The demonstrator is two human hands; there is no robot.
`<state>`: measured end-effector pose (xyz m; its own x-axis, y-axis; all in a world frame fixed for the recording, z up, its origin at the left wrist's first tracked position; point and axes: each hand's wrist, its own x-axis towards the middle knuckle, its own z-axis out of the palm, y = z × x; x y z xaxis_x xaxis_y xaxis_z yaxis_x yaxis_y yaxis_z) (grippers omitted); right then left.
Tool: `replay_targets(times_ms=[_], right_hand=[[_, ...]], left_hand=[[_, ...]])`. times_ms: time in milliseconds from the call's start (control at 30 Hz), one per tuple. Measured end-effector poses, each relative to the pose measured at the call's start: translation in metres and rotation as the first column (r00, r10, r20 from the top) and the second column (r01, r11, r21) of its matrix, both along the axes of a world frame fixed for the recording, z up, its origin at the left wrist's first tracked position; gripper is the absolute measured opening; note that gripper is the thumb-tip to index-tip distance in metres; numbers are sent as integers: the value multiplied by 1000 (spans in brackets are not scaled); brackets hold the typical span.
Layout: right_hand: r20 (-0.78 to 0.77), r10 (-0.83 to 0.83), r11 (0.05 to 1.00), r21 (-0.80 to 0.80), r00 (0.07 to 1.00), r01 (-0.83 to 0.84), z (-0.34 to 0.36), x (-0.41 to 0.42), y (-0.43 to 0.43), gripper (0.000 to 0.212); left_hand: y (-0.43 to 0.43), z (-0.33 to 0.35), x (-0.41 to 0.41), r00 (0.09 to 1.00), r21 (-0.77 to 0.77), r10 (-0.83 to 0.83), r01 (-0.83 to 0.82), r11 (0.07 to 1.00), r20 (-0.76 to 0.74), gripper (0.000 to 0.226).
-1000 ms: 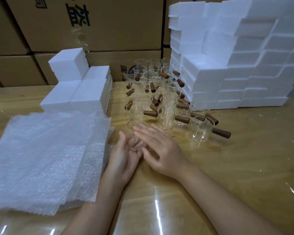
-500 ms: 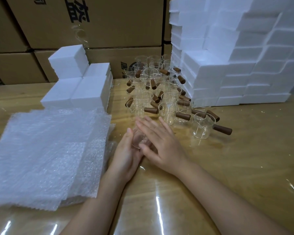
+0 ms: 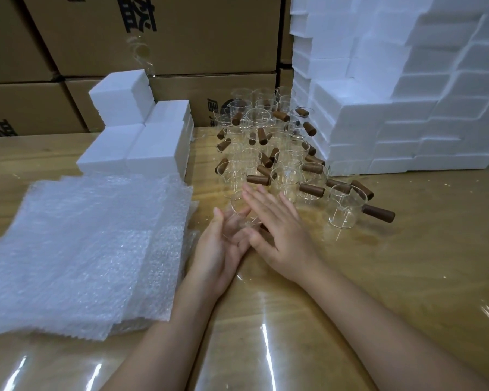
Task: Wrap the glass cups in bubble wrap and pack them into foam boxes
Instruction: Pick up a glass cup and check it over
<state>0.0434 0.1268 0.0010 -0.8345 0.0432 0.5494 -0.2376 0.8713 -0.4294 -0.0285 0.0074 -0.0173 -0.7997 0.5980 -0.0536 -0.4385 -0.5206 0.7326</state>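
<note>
The wooden table (image 3: 407, 292) carries a glossy clear covering. At the centre the two hands meet round one glass cup (image 3: 238, 205) lying on its side. The left hand (image 3: 219, 245) is turned palm up, its fingers loose and nearly straight, cradling the cup. The right hand (image 3: 280, 230) lies flat over it, fingers stretched out and slightly spread, not curled. At 9 o'clock is a stack of bubble wrap sheets (image 3: 82, 249). At 12 o'clock stands a cluster of glass cups (image 3: 285, 176) with brown wooden handles. Closed foam boxes (image 3: 141, 139) sit at 11 o'clock, and a tall foam stack (image 3: 393, 114) at 2 o'clock. Farthest back, cardboard cartons (image 3: 209, 43) bear large black Chinese characters, too cropped to read.
</note>
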Motion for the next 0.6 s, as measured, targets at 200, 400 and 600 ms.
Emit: replay_targets(times_ms=[200, 400, 600], right_hand=[[-53, -18, 998, -63, 998, 14, 0, 0, 1, 41], [-95, 15, 981, -192, 995, -33, -1, -1, 1, 30], [-107, 41, 975, -215, 993, -63, 3, -1, -2, 31]], left_hand=[[-3, 2, -1, 1000, -1, 13, -13, 1000, -5, 53], [-3, 3, -2, 999, 0, 38, -38, 999, 2, 51], [-1, 3, 2, 997, -63, 37, -42, 997, -74, 54]])
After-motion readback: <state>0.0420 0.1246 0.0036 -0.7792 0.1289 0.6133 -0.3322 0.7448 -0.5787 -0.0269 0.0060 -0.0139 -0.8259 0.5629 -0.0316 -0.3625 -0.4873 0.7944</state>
